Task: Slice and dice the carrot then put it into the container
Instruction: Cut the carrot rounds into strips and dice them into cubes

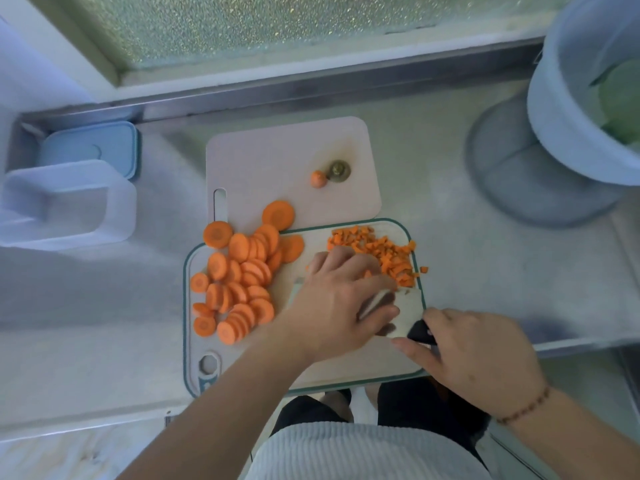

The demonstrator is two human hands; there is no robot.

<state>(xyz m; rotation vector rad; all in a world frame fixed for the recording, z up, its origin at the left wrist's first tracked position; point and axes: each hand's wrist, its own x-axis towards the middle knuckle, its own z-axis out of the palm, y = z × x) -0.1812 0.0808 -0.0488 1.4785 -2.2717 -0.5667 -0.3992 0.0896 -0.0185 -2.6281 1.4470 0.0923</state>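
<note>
Carrot slices [239, 275] on board [346, 368], right hand [485, 358] holding knife [420, 332] (blade blurred)

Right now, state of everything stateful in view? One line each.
carrot slices: cut into rounds, piled, undiced
diced carrot: small cubes, heaped at board's far right
carrot end: cut off, on far board
container: open, empty
lid: off, behind container
knife: gripped by right hand
left hand: fingers curled over blade

Single head cam, wide-angle, looking steeply down & fwd from above the table [485, 244]. Sitting close: cutting board [346, 362] filling centre frame, both forearms entering from bottom edge, window at top. No 2nd view sharing anything.
</note>
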